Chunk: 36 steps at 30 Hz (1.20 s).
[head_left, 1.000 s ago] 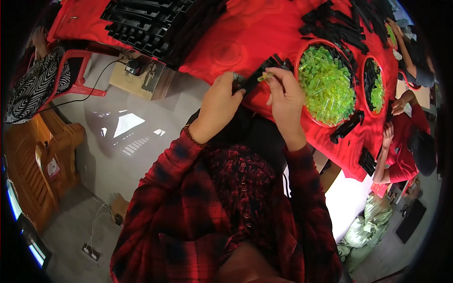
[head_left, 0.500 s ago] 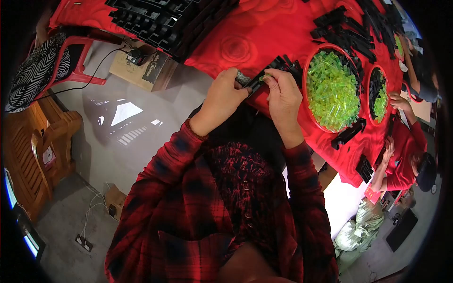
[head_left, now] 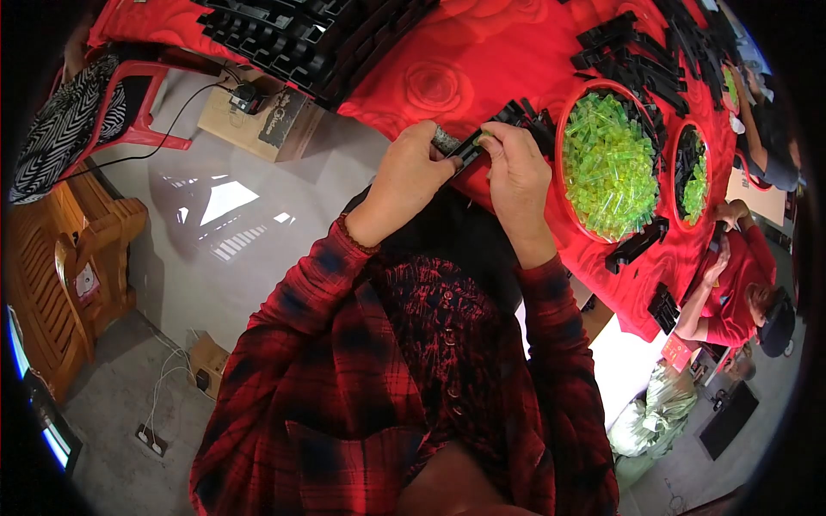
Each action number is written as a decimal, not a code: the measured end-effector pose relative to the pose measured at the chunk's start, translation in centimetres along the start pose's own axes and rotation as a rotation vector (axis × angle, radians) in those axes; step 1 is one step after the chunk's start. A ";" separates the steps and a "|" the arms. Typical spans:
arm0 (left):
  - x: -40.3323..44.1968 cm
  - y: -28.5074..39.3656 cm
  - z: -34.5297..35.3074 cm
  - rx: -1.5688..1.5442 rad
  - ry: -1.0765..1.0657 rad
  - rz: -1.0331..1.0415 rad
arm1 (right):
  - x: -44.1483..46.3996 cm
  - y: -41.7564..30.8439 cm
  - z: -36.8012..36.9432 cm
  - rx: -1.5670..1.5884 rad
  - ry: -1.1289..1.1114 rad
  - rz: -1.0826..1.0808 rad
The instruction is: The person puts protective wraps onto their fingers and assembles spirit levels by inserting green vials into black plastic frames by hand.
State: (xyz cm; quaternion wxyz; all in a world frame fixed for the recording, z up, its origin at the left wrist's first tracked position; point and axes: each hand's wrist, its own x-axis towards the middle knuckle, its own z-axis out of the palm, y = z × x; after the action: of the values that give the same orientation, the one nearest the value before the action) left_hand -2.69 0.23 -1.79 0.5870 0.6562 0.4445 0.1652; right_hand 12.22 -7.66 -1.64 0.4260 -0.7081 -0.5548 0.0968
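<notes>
My left hand (head_left: pixel 410 172) is closed around the near end of a narrow black plastic part (head_left: pixel 469 148), held slanting over the edge of the red-covered table. My right hand (head_left: pixel 521 176) pinches thumb against forefinger at the part's far end. Between those fingertips a small bit of clear yellow-green plastic piece (head_left: pixel 484 135) shows; the rest of it is hidden. Just right of my right hand, a red-rimmed bowl (head_left: pixel 564 176) holds a heap of similar yellow-green pieces (head_left: pixel 609 168), with black parts along its far side.
Black parts (head_left: pixel 632 60) lie piled at the back right, and black racks (head_left: pixel 301 39) stand at the back left. A second bowl (head_left: pixel 674 172) holds black and green pieces. A co-worker in red (head_left: pixel 731 284) sits at the right. A cardboard box (head_left: pixel 258 120) stands on the floor.
My hands stay nearly in place, with the right fingertips now covering more of the green piece. At the right, the co-worker's hands have shifted and come closer together.
</notes>
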 end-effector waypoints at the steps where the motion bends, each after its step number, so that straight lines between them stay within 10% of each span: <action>1: 0.0 -0.3 0.1 0.008 0.013 0.031 | -0.1 0.1 0.1 -0.011 0.001 -0.012; 32: 0.0 -1.4 0.5 -0.055 0.024 0.092 | 0.0 0.5 0.8 -0.121 0.027 -0.145; 36: -0.4 -1.2 0.0 -0.081 -0.012 0.079 | -0.2 -0.7 0.3 0.128 0.004 0.121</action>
State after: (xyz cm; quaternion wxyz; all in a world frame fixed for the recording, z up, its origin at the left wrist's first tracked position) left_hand -3.32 -0.17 -2.78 0.6087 0.6500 0.4077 0.2020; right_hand 11.48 -7.70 -1.44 0.4650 -0.7118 -0.5028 0.1561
